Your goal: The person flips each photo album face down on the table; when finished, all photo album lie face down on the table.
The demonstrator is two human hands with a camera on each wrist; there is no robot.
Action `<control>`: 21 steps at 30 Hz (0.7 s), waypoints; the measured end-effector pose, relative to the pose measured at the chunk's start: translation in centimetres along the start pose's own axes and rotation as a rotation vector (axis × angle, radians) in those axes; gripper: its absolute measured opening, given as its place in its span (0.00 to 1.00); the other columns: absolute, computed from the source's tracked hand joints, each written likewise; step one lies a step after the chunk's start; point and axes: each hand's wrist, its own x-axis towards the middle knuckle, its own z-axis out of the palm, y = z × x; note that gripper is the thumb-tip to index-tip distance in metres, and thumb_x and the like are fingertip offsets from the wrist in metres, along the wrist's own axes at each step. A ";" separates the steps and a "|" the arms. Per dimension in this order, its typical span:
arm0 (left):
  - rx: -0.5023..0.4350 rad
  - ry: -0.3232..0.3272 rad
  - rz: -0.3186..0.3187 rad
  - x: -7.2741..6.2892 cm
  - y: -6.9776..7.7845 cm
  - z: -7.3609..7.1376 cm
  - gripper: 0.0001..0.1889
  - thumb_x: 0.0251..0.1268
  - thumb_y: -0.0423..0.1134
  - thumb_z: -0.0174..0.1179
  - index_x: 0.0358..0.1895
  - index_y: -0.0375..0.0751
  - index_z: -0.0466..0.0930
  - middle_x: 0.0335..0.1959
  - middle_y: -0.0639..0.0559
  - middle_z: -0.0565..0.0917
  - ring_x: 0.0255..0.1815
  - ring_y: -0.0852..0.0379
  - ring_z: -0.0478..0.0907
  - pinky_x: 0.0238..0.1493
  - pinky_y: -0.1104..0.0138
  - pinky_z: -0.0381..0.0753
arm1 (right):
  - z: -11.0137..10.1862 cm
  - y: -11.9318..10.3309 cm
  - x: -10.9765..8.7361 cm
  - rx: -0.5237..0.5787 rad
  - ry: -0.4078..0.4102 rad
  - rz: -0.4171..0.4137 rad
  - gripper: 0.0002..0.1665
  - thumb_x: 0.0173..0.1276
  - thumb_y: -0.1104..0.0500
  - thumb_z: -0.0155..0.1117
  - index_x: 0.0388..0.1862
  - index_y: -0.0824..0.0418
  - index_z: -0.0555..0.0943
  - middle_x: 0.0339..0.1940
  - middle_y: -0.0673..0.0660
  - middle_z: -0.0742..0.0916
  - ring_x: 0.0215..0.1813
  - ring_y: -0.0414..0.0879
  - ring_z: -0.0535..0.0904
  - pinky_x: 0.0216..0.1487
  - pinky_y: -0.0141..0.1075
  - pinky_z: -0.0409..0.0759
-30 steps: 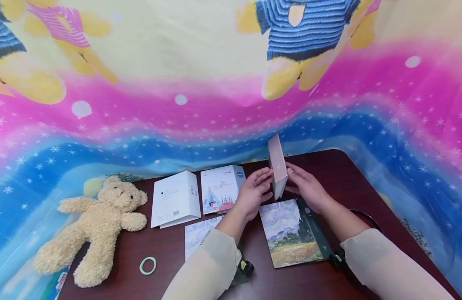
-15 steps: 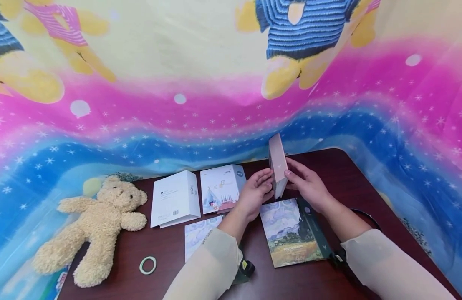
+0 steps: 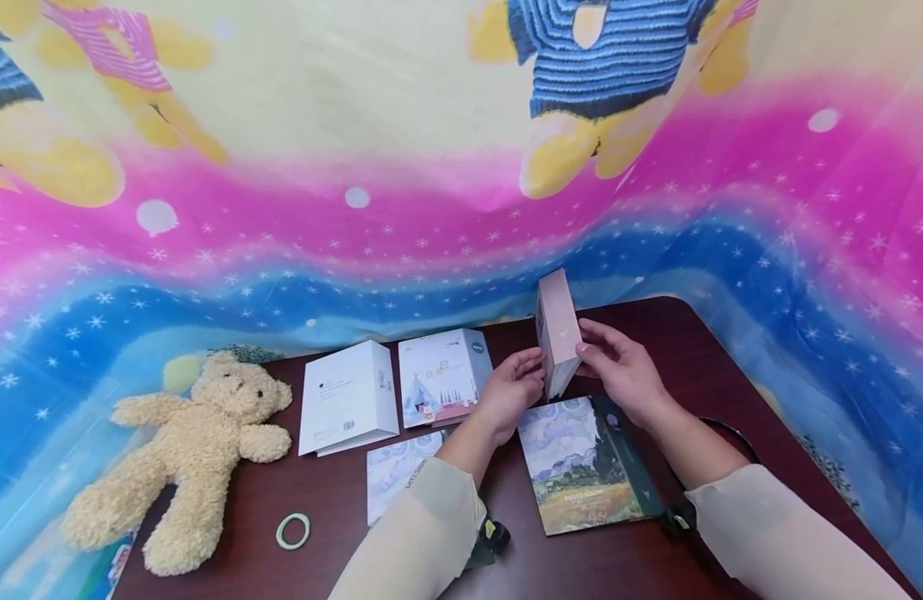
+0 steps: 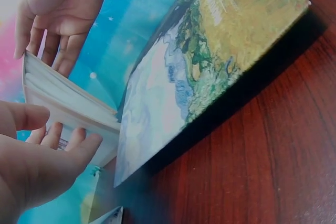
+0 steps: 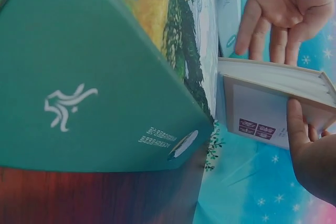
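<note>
A pink-spined photo album (image 3: 560,333) stands upright on the table behind the other album, its spine turned towards me. To its left is my left hand (image 3: 506,390), its loosely bent fingertips at the cover. My right hand (image 3: 628,375) is on the other side, thumb at the spine edge and fingers fairly straight along the right cover. In the left wrist view, white page edges (image 4: 63,85) show between the covers. Just in front lies a landscape-painting photo album (image 3: 581,467) with a dark green spine. The right wrist view shows dark square marks on the pink-spined album's cover (image 5: 257,111).
Two white albums, one plain (image 3: 348,400) and one with a tent drawing (image 3: 440,379), stand at the back. Another painted album (image 3: 401,471) lies partly under my left forearm. A teddy bear (image 3: 194,454) and a green ring (image 3: 292,531) are at left.
The pink-spined album has turned slightly, showing more of its spine, and shifted a little right. My right hand has moved slightly right and down. The other albums stay put.
</note>
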 end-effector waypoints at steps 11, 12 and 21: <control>0.053 -0.009 -0.031 0.1 -0.2 -0.1 0.26 0.73 0.27 0.56 0.71 0.48 0.75 0.73 0.48 0.74 0.74 0.44 0.71 0.72 0.51 0.71 | -0.3 -0.3 -0.1 0.044 0.048 0.055 0.31 0.81 0.57 0.60 0.77 0.65 0.69 0.69 0.71 0.77 0.56 0.46 0.84 0.55 0.47 0.84; 0.056 -0.009 -0.029 0.0 -0.2 -0.1 0.26 0.72 0.27 0.57 0.71 0.48 0.75 0.73 0.48 0.75 0.73 0.45 0.71 0.72 0.51 0.71 | -0.3 -0.2 -0.1 0.051 0.052 0.059 0.30 0.81 0.58 0.60 0.77 0.66 0.69 0.69 0.71 0.77 0.55 0.45 0.85 0.54 0.47 0.84; 0.056 -0.020 -0.020 0.0 -0.5 -0.3 0.28 0.71 0.25 0.55 0.73 0.42 0.72 0.73 0.49 0.75 0.74 0.47 0.70 0.74 0.55 0.69 | -0.9 0.6 0.3 0.080 0.048 0.106 0.30 0.82 0.57 0.57 0.78 0.66 0.67 0.69 0.71 0.76 0.53 0.42 0.85 0.54 0.48 0.84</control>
